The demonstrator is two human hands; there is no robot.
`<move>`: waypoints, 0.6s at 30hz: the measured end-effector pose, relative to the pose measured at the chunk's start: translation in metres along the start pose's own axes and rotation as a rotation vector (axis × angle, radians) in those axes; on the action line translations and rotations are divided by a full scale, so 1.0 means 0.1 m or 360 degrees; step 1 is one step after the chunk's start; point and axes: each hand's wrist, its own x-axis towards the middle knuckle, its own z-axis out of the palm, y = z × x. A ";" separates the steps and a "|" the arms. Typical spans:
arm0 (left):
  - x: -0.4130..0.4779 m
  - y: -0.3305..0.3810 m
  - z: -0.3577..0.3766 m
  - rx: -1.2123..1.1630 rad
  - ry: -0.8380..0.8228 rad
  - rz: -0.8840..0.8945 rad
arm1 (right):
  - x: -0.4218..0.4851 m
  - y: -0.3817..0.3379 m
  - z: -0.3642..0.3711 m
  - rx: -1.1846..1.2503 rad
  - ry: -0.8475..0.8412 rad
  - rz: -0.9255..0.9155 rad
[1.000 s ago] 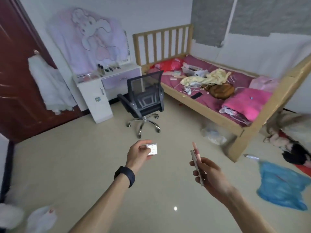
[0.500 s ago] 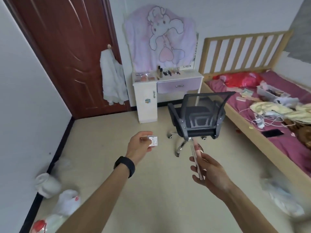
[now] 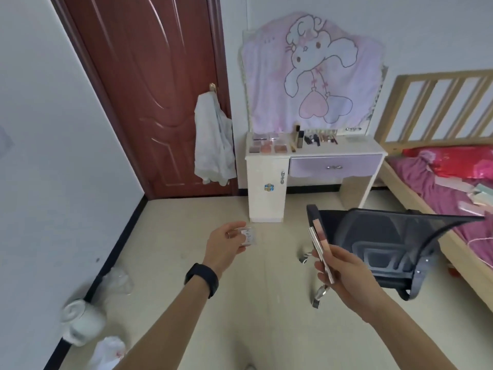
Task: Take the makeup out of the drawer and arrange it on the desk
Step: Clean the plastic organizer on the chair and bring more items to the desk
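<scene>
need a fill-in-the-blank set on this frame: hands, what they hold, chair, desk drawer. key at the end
1. Of the left hand and the right hand, the small square case is pinched by the ____.
2. The slim tubes are gripped by the ____ hand.
3. The black mesh chair stands nearer the ____ hand.
4. The purple drawer of the desk is ____.
Missing: left; right; right; closed.

Soft, even daylight lit the room; shadows were faint. The wide lens bowed the door (image 3: 149,84) and headboard (image 3: 440,77) near the edges. Motion blur smeared the white container (image 3: 82,324); the small makeup case (image 3: 248,236) in the left hand (image 3: 226,248) and slim makeup tubes (image 3: 321,249) in the right hand (image 3: 344,273) looked soft.
</scene>
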 end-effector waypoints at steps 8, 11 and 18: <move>2.18 0.52 0.09 0.0014 -0.0061 0.0057 | 1.75 -0.79 0.40 0.0183 0.0095 -0.0066; 2.84 0.62 0.21 0.0050 -0.0094 0.0018 | 2.24 -1.02 0.48 0.0251 0.0176 -0.0027; 4.44 0.66 0.52 0.0282 -0.0131 0.0060 | 3.60 -1.31 0.45 0.0412 0.0327 0.0095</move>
